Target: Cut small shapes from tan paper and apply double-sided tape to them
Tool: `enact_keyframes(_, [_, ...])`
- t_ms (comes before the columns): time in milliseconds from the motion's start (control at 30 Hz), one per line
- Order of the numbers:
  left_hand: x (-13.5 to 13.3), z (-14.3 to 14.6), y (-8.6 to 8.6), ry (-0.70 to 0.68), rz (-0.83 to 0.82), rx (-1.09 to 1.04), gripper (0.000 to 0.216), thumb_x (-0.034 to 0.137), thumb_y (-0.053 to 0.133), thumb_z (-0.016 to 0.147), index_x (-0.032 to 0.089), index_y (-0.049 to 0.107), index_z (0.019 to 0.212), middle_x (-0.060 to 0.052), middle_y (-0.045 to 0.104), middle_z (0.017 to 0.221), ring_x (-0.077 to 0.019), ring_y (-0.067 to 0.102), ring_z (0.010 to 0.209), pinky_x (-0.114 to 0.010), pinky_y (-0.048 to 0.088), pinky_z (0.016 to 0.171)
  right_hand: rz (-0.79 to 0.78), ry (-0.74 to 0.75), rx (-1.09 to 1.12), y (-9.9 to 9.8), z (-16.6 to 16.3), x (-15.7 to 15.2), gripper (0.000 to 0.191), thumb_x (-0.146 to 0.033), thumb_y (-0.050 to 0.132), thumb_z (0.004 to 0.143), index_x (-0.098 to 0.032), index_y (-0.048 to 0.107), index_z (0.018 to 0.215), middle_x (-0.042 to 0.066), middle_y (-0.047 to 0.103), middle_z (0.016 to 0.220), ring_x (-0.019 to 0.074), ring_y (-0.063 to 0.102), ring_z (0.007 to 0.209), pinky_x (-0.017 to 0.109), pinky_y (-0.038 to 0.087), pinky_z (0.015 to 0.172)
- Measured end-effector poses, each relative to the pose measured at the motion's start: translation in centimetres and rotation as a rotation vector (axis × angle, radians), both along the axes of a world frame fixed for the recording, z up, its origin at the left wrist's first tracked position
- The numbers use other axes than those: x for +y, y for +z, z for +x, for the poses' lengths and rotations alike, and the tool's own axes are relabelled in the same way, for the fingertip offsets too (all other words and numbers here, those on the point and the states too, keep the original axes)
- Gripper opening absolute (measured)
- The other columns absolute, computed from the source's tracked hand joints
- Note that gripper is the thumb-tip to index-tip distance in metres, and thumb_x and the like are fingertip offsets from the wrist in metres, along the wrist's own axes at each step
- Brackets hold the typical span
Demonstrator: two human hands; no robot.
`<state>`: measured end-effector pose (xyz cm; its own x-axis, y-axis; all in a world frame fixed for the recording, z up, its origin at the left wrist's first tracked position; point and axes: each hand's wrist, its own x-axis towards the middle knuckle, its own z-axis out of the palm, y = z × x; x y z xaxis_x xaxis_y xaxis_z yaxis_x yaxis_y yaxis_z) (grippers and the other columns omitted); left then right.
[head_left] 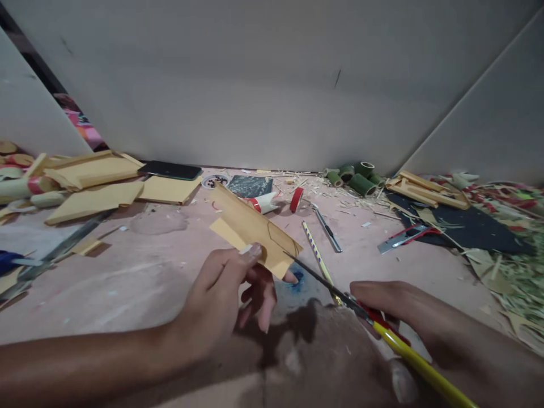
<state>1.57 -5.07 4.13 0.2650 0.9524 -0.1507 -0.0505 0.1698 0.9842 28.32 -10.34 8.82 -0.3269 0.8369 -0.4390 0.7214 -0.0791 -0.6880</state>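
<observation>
My left hand [232, 283] pinches a folded piece of yellow-brown paper [250, 226] between thumb and fingers, above the pink worktop. A thin curved line is drawn near the paper's right end. My right hand [408, 317] is closed around scissors [340, 292] with red and yellow handles. Their dark blades point left, and the tip meets the paper's lower right edge. Whether the blades are parted cannot be made out. Under the scissors lies a patterned pencil [314, 249].
A red tape roll [296, 199] and a slim cutter [327, 228] lie beyond my hands. A wider cutter [403, 238] and shavings [516, 283] are at right. Green bamboo pieces [361, 184] stand by the grey wall. Folded papers [96, 201] and a phone [170, 169] lie left.
</observation>
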Motion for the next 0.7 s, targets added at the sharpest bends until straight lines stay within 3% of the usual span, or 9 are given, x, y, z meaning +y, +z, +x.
enact_keyframes(167, [-0.9, -0.2, -0.1, -0.095, 0.009, 0.048, 0.067, 0.045, 0.04, 0.104, 0.017, 0.064, 0.048, -0.005, 0.058, 0.037, -0.0081, 0.037, 0.033, -0.021, 0.023, 0.037, -0.076, -0.005, 0.107, 0.2, -0.5, 0.3, 0.043, -0.041, 0.077, 0.085, -0.029, 0.072, 0.127, 0.007, 0.068, 0.136, 0.0351, 0.063, 0.123, 0.036, 0.059, 0.094])
enact_keyframes(300, [-1.3, 0.2, 0.1, -0.145, -0.016, 0.073, 0.072, 0.044, 0.037, 0.104, 0.019, 0.06, 0.041, -0.005, 0.056, 0.037, -0.0092, 0.037, 0.035, -0.023, 0.024, 0.039, -0.135, 0.033, 0.233, 0.2, -1.3, 0.7, 0.032, -0.046, 0.079, 0.081, -0.022, 0.077, 0.102, 0.006, 0.076, 0.106, 0.0281, 0.07, 0.095, 0.032, 0.06, 0.078])
enact_keyframes(400, [-1.3, 0.6, 0.5, -0.17, -0.034, 0.106, 0.074, 0.044, 0.035, 0.103, 0.019, 0.062, 0.039, -0.004, 0.048, 0.034, -0.0099, 0.034, 0.034, -0.024, 0.023, 0.039, -0.143, 0.036, 0.246, 0.1, -1.8, 0.7, 0.037, -0.054, 0.08, 0.076, -0.02, 0.075, 0.088, 0.005, 0.074, 0.092, 0.0275, 0.069, 0.083, 0.032, 0.059, 0.068])
enact_keyframes(567, [-1.6, 0.8, 1.2, -0.178, -0.047, 0.176, 0.074, 0.047, 0.036, 0.099, 0.02, 0.064, 0.037, -0.002, 0.037, 0.03, -0.0107, 0.033, 0.033, -0.026, 0.024, 0.041, -0.147, -0.016, 0.22, 0.6, -2.1, 0.5, 0.037, -0.059, 0.076, 0.079, -0.024, 0.076, 0.091, 0.005, 0.075, 0.096, 0.0296, 0.07, 0.091, 0.035, 0.059, 0.076])
enact_keyframes(700, [-1.8, 0.7, 1.2, -0.174, -0.061, 0.18, 0.073, 0.047, 0.036, 0.099, 0.02, 0.065, 0.037, -0.003, 0.042, 0.031, -0.0104, 0.034, 0.033, -0.026, 0.024, 0.041, -0.152, -0.03, 0.204, 1.2, -2.2, 0.6, 0.039, -0.06, 0.073, 0.081, -0.022, 0.077, 0.09, 0.005, 0.076, 0.098, 0.0304, 0.07, 0.094, 0.036, 0.058, 0.078])
